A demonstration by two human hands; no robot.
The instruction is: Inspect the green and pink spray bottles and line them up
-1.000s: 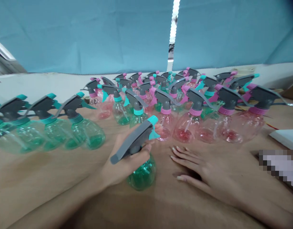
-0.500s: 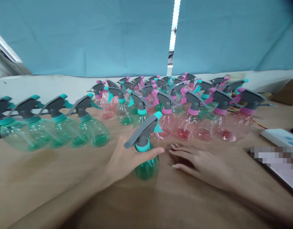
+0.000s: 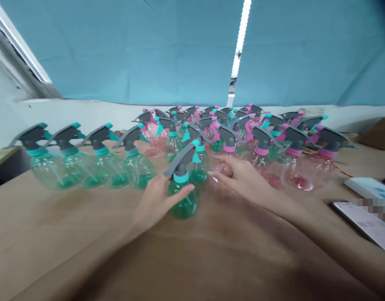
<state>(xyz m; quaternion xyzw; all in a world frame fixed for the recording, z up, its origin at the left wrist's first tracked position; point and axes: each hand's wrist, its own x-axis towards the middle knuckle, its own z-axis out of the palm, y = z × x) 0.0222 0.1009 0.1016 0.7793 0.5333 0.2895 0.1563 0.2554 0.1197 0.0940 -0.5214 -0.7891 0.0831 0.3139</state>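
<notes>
My left hand [image 3: 159, 196] is wrapped round the body of a green spray bottle [image 3: 184, 205] that has a grey trigger head and turquoise collar. The bottle stands upright near the middle of the table, with my thumb across its front. My right hand [image 3: 245, 177] is on a pink spray bottle [image 3: 224, 169] in the front row, its thumb and fingers about the body. Part of that bottle is hidden by the hand. Just behind my left hand's bottle stands another green spray bottle [image 3: 199, 167].
Several green spray bottles [image 3: 138, 171] stand in a row at the left. Pink spray bottles [image 3: 317, 171] line the front right, with more pink and green ones behind. A phone [image 3: 358, 221] and a white power strip [image 3: 368, 188] lie on the wooden table [image 3: 70, 234] at the right.
My right hand has moved forward from the bare tabletop to a pink spray bottle. My left hand still holds the green spray bottle. The whole view has shifted slightly.
</notes>
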